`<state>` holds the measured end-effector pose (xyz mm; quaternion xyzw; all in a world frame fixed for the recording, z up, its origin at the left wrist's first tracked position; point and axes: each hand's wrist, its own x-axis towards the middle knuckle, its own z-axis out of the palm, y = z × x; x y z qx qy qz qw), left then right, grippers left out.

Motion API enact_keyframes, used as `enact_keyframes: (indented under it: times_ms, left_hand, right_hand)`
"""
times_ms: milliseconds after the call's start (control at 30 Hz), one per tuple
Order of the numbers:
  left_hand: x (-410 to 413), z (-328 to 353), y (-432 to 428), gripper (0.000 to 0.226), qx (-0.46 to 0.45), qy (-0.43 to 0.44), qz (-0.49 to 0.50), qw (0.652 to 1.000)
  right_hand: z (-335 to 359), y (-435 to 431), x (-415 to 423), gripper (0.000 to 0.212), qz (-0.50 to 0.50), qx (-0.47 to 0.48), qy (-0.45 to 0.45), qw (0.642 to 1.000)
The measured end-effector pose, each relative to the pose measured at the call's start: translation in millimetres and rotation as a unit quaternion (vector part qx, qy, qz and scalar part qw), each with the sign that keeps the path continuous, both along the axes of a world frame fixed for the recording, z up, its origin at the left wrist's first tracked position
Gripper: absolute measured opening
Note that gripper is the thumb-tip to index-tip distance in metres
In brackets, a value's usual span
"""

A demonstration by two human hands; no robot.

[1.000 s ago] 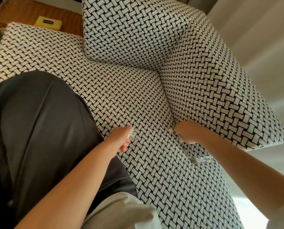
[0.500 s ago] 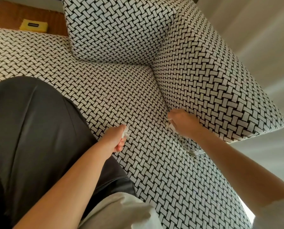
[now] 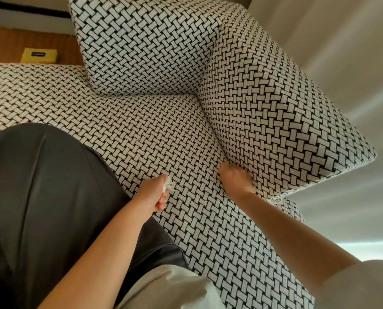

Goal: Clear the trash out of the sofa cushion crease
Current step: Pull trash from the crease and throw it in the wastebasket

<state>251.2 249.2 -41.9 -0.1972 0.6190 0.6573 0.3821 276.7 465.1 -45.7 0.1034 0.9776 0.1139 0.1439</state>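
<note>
1. Head view: left hand (image 3: 157, 194) clenched round white crumpled scraps (image 3: 168, 188). Tuft pokes out of fist top twd back cushion (image 3: 141, 47); no clear long axis.
2. Right hand (image 3: 235, 179) at crease (image 3: 215, 134), fingertips tucked btwn seat cushion (image 3: 141, 134) & side cushion (image 3: 275, 112); grip can't tell.
3. Crease runs away from person. Fabric: b/w basket-weave.
4. Yellow box (image 3: 39, 55) on wood surface (image 3: 68, 47); dark label unreadable.

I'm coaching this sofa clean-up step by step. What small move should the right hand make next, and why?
Probably lift the right hand out of the crease and pass anything it caught to the left hand. Its fingertips are hidden where the seat cushion meets the side cushion, and the left hand grips white scraps, so it looks like the collecting hand.
</note>
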Motion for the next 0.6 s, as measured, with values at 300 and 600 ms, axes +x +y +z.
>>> enact_keyframes:
  times_ms: [300,600]
  left_hand:
    - [3.6,5.9,-3.9,0.024,0.006,0.010,0.004,1.000]
    - [6.5,6.6,-4.5,0.027,0.009,0.029,-0.013,0.999]
  right_hand:
    - [1.1,-1.9,-4.6,0.020,-0.029,-0.020,-0.016,0.999]
    - [-15.9,-33.2,17.4,0.026,0.002,-0.111,0.020,0.994]
